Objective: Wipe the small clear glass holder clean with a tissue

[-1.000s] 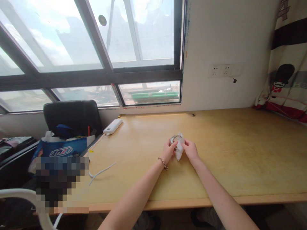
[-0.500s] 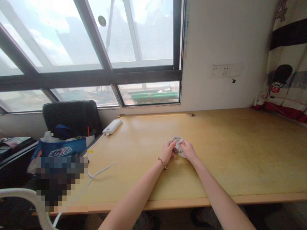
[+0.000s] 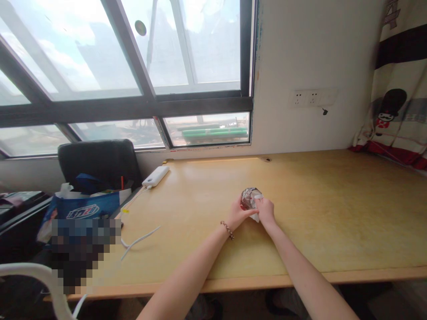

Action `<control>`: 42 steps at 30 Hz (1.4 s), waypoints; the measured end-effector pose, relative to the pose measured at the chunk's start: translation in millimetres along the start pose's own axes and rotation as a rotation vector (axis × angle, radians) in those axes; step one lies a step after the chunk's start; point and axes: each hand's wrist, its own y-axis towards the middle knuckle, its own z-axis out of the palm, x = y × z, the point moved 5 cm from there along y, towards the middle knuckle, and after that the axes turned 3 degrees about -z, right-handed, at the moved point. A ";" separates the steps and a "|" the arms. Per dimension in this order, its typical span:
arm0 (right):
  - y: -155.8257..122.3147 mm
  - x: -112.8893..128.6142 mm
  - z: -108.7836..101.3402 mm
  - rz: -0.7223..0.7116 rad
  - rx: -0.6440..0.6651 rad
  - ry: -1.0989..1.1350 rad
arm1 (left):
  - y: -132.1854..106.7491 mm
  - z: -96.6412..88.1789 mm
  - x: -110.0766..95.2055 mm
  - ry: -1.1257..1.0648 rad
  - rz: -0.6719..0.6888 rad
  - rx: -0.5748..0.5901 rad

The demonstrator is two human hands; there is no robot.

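Over the middle of the table, my left hand [image 3: 235, 214] wraps around the lower left side of a small round object [image 3: 248, 194]. It is shiny, with a silver and brownish pattern, and its exact kind is unclear. My right hand [image 3: 266, 210] is closed on a white tissue or cloth [image 3: 258, 196] and presses it against the right side of the object. One corner of the white piece hangs below, between the hands. A beaded bracelet [image 3: 227, 230] circles my left wrist. The fingers partly hide the underside of the object.
A white power bank [image 3: 155, 176] with a cable lies near the left edge of the wooden table [image 3: 333, 213]. A loose white cable [image 3: 142, 240] lies nearer me. Left of the table are a black chair [image 3: 98, 160] and a blue bag [image 3: 87, 209].
The round object has turned, so more of its shiny patterned surface shows. My right hand has shifted slightly right, and the white piece is more bunched up and covered by the fingers.
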 end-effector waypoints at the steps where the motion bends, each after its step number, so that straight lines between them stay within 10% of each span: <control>1: -0.4 0.8 1.6 -0.011 0.005 0.012 | 1.0 -0.5 1.0 -0.014 -0.004 -0.008; 12: -6.1 13.1 13.3 -0.086 0.139 0.298 | 5.6 -33.4 19.9 -0.059 -0.282 -0.334; 23: -28.0 21.0 34.9 0.238 0.682 0.987 | 1.4 -38.3 15.8 0.082 -0.190 -0.387; 42: -5.6 3.2 13.4 0.146 0.252 0.466 | 4.8 -16.7 7.7 -0.055 -0.203 -0.031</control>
